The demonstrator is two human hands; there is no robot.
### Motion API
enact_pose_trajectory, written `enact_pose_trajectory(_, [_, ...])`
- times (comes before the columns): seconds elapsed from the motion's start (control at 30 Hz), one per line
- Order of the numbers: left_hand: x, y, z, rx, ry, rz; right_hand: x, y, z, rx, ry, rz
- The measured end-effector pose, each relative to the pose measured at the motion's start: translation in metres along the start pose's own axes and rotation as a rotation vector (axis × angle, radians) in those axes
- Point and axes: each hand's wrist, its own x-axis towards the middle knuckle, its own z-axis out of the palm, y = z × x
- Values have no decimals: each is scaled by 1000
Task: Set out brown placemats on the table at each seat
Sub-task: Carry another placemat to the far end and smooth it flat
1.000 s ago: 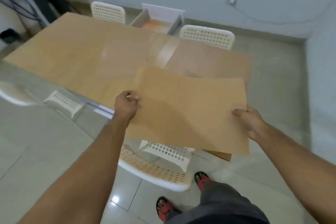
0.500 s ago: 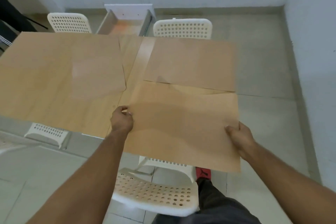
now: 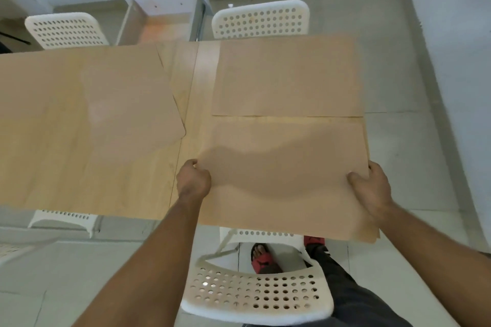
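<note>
Since each hand pinches a side edge, left hand (image 3: 193, 180) and right hand (image 3: 372, 188) both curled round it, the brown placemat (image 3: 287, 175) can go down flat and square at the near right seat, far edge just beside the far placemat (image 3: 287, 77). Its near edge overhangs the bench (image 3: 191, 114) above the white chair (image 3: 255, 295), so it probably wants a nudge forward. The left placemat (image 3: 87, 119) lies near.

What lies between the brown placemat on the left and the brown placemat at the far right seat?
A bare strip of light wooden tabletop parts the left brown placemat from the far right brown placemat, per the head view.
</note>
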Motion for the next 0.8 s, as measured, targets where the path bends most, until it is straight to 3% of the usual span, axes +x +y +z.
enact_pose_trajectory(0.17, [3,9,7,129,19,66,2,-10,-1,-100,75,-48])
enact_pose_trajectory(0.8, [-12,21,19,459,-62,94,1,-2,13,-594,50,-174])
